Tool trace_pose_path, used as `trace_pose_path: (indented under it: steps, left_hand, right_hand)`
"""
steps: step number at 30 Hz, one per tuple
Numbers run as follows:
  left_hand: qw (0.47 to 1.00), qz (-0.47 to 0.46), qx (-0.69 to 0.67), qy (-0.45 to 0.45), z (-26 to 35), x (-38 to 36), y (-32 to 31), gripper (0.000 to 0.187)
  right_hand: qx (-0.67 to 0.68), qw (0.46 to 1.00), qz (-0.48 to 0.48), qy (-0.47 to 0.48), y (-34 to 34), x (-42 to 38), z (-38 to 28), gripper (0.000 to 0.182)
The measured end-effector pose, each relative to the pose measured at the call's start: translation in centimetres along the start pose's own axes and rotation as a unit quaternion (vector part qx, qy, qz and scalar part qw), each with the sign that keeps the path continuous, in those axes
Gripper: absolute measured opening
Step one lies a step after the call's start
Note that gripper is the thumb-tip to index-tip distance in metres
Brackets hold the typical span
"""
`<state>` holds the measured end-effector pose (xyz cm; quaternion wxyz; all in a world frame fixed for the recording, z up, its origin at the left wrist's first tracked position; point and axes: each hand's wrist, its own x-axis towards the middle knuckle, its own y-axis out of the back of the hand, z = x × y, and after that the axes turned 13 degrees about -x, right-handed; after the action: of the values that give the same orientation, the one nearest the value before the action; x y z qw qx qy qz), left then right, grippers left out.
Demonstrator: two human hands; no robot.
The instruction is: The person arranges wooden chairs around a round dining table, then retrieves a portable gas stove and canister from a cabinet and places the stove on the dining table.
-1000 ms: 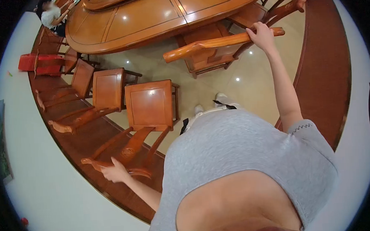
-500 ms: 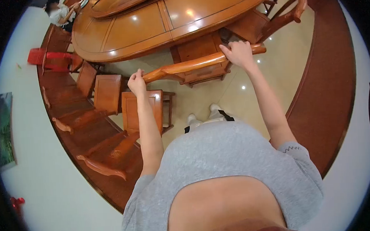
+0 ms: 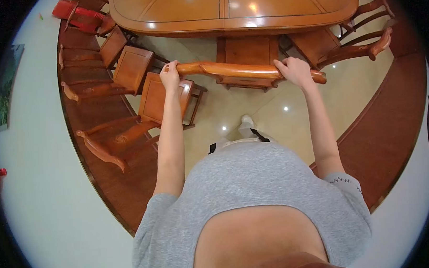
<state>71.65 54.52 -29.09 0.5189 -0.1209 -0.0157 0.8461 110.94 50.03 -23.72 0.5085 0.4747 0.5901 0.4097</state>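
In front of me stands a wooden chair (image 3: 240, 69) with a curved, glossy top rail, its seat facing the table. My left hand (image 3: 170, 77) is closed around the left end of that rail. Near the rail's right end, my right hand (image 3: 295, 72) grips it from above, the thumb towards the left. The rail's tip shows beyond my right hand. Past the chair is a large polished wooden table (image 3: 180, 13), its near edge above the front of the seat. The lower legs of the chair are mostly hidden.
Several matching chairs stand at the left, the nearest chair (image 3: 151, 101) close to my left forearm. Another chair (image 3: 320, 45) is at the table's right. A red object (image 3: 82, 15) lies on a chair at the far left. Pale shiny tiles (image 3: 271, 112) cover the floor.
My view has turned, so the table now lies straighter ahead and the person at the far left is out of view. Both hands still hold the chair's rail, which looks more level.
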Motion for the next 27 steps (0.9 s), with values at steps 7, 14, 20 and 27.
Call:
trace_pose_path:
  steps: [7, 14, 20, 27]
  left_hand:
    - [0.997, 0.028, -0.063, -0.041, -2.2, -4.3, 2.9, 0.014]
    - [0.992, -0.020, -0.113, -0.045, -3.7, -6.9, 7.6, 0.016]
    - [0.987, -0.088, -0.055, -0.126, -5.7, -8.4, 12.1, 0.016]
    - [0.982, -0.080, -0.089, -0.148, -8.4, -11.2, 14.8, 0.016]
  right_hand:
    - [-0.013, 1.000, 0.001, -0.006, -2.8, -5.0, -0.3, 0.058]
    - [-0.004, 0.999, 0.018, -0.035, -4.7, -9.6, -2.9, 0.051]
    - [0.004, 0.994, 0.088, -0.071, -8.1, -14.0, -6.2, 0.046]
    - [0.003, 0.983, 0.164, -0.087, -12.6, -17.0, -6.1, 0.043]
